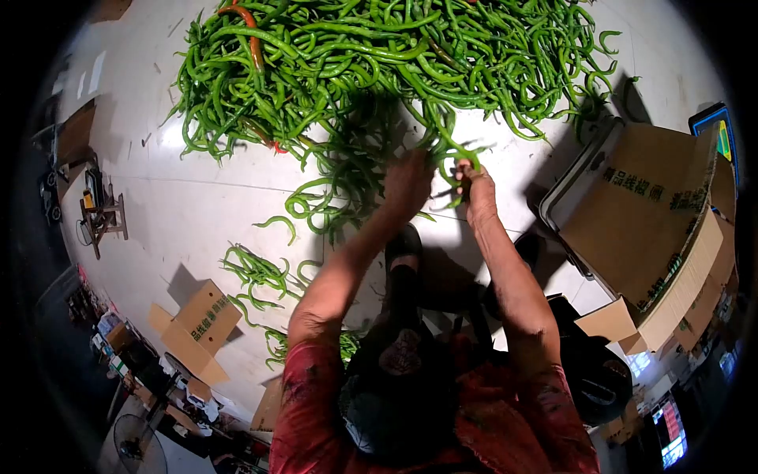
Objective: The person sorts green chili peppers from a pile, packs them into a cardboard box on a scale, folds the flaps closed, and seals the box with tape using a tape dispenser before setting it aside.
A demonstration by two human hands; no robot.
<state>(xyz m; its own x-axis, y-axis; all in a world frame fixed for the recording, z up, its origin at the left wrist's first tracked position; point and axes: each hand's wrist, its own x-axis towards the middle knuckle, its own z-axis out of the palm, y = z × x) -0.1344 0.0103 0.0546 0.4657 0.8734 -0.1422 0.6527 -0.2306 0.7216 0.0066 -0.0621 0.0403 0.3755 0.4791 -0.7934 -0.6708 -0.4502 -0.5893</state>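
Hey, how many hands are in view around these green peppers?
2: the left hand on the big pile's near side, and the right hand beside it, holding a pepper. No others show.

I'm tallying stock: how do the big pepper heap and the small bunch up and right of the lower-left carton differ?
The heap is far larger than the bunch. The heap includes a red pepper; the bunch shows only green ones. Both lie on the pale floor.
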